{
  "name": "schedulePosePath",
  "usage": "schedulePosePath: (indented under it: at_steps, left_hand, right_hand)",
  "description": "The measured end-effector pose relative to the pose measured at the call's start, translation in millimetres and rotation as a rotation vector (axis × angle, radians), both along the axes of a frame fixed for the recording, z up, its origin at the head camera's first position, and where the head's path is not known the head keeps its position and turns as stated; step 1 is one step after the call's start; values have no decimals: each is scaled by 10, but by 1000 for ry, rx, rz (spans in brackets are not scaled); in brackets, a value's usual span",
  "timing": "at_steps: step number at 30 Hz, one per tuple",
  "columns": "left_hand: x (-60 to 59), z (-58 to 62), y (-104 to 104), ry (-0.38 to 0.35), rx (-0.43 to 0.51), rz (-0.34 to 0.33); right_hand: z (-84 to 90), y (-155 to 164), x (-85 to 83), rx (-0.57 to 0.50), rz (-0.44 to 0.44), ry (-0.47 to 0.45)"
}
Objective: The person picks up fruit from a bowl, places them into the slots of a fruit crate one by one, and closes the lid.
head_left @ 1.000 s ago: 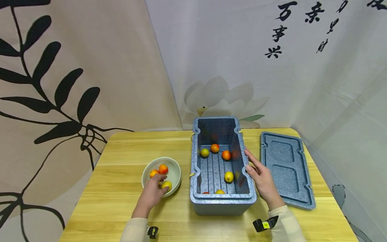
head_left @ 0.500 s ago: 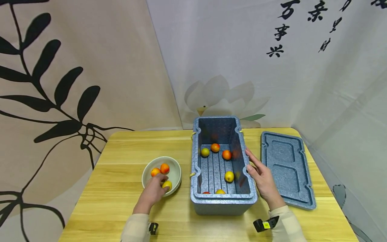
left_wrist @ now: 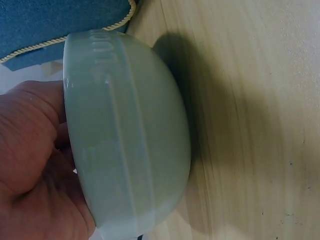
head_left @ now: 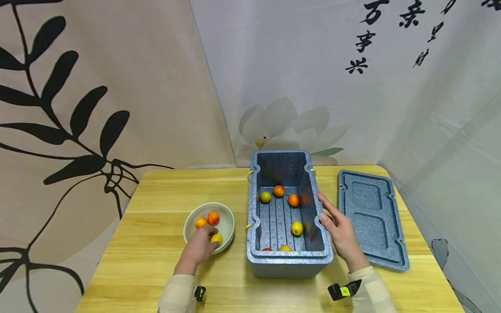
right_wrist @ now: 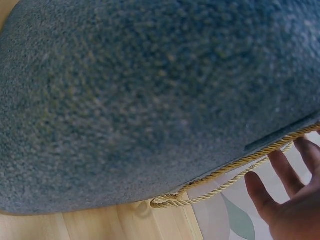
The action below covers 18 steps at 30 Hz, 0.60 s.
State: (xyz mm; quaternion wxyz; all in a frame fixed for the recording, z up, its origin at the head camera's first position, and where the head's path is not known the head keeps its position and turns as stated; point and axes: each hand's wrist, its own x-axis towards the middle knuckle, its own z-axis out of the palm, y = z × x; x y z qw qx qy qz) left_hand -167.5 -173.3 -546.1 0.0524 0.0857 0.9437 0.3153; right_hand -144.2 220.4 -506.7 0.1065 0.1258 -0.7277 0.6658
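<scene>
My left hand (head_left: pixel 199 247) reaches over the near rim of a pale green bowl (head_left: pixel 228 226). Its fingers and thumb pinch a small round yellow fruit (head_left: pixel 216 238) inside. Two orange-red fruits, one a deeper-coloured fruit (head_left: pixel 213 218) and one a lighter fruit (head_left: pixel 201 222), lie farther back in the bowl. The bowl (left_wrist: pixel 130 135) hides most of the fingertips in the left wrist view. My right hand (head_left: pixel 342 237) rests against the right rim of a blue-grey foam box (head_left: pixel 289 261), its fingers extended. The right wrist view shows those fingers (right_wrist: pixel 262 195) spread beside the box's twisted cord (right_wrist: pixel 220 175).
Several fruits lie on the box floor, among them a green fruit (head_left: pixel 265 197), an orange-red fruit (head_left: pixel 293 200) and a yellow fruit (head_left: pixel 297 228). The box's lid (head_left: pixel 372 217) lies flat at the right of the wooden table (head_left: pixel 156 234). A printed curtain (head_left: pixel 305 65) hangs behind.
</scene>
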Motion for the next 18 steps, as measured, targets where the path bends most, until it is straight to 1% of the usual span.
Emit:
schedulePosePath:
  at_steps: [6,9,11,13,15,18]
  left_hand:
    - [-16,-11,5,6,-3,4]
    - [-10,-20,3,0,33,22]
    - [0,-27,7,-9,86,46]
    - [12,-32,10,-2,146,70]
    - [20,-33,16,22,209,87]
    - [17,-18,21,82,304,81]
  right_hand:
    - [-5,2,1,-8,6,5]
    - [-7,2,0,-6,3,6]
    - [-7,3,1,-2,-1,5]
    - [-7,5,0,1,-3,5]
    - [-5,7,-1,1,-1,6]
    - [-8,6,-1,-6,1,8]
